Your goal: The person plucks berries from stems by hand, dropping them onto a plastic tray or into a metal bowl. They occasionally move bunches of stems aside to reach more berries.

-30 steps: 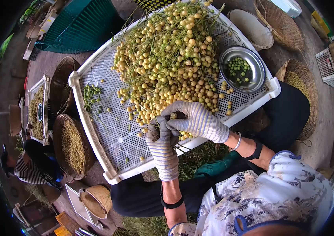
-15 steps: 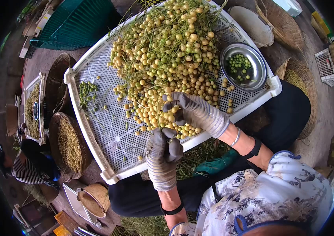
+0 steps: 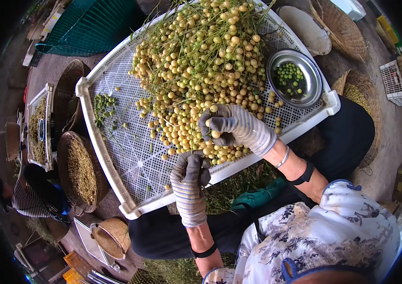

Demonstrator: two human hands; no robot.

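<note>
On a white perforated tray (image 3: pixel 130 207) across my lap lies a large heap of small round yellow fruits (image 3: pixel 201 71) on thin green stems. Over the near edge of the heap, my right hand (image 3: pixel 231 125), in a grey-dipped striped glove, is closed with yellow fruits at its fingertips. My left hand (image 3: pixel 190 177), gloved alike, is lower at the tray's near rim, fingers pinched around what looks like a thin fruit stem, mostly hidden. A steel bowl (image 3: pixel 315 97) with small green fruits sits on the tray's right. More green fruits (image 3: pixel 103 108) lie loose at its left.
A green basket (image 3: pixel 87 28) stands beyond the tray at upper left. Left of it are a wicker basket of yellow fruits (image 3: pixel 83 173) and another person (image 3: pixel 32 199) seated by a second tray (image 3: pixel 48 128). Wicker baskets (image 3: pixel 371 123) stand at right.
My left hand has shifted slightly left and up, and the stem it held between the hands is less visible. My right hand has turned a little, showing yellow fruits at its fingertips.
</note>
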